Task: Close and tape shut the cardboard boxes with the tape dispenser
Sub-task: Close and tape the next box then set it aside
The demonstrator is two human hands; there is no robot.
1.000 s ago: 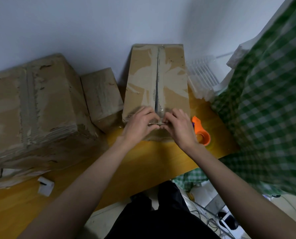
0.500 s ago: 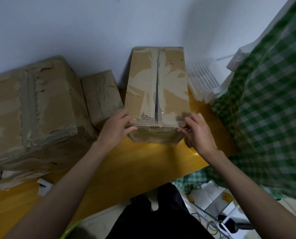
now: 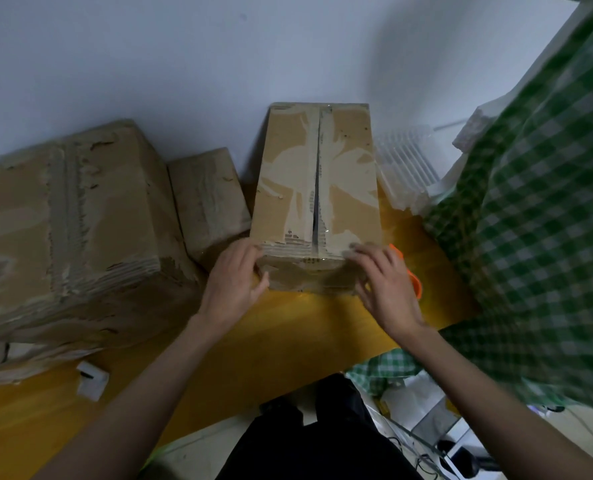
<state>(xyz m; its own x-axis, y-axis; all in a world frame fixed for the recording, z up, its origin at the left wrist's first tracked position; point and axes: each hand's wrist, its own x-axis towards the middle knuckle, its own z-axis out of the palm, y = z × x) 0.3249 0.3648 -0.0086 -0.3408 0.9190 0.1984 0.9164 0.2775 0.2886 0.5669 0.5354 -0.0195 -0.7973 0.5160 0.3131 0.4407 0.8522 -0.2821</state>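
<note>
1. Although most of it is hidden behind the right hand (image 3: 387, 289), an orange plastic tape dispenser (image 3: 413, 280) shows as a curved sliver on the yellow wooden tabletop (image 3: 288, 341), just right of the tall brown cardboard box (image 3: 316, 199)
2. Blur softens the right hand's fingers (image 3: 361, 252), which lie fairly straight over the box's near right corner, touching the top edge; whether the thumb presses the front face is hard to tell
3. Left hand (image 3: 234, 280) holds the near left corner, fingers laid along the side and thumb curled onto the front face
4. Tall box stands at the table's middle against the pale wall (image 3: 184, 64); its two top flaps are folded down and meet at a dark centre seam, the surface scarred with pale patches where paper has torn away, and exposed corrugation ripples along the near edge
5. Large worn cardboard box (image 3: 70, 220), with peeled strips and ragged layers, sits at the left, its lower left part cut off by the frame edge
6. Small cardboard box (image 3: 207, 199) is wedged between the large and tall boxes
7. White ribbed plastic piece (image 3: 406, 164) lies behind the tall box's right side, partly covered by green-and-white checked cloth (image 3: 530, 220)
8. Small white block (image 3: 92, 379) rests on the table near the left front
</note>
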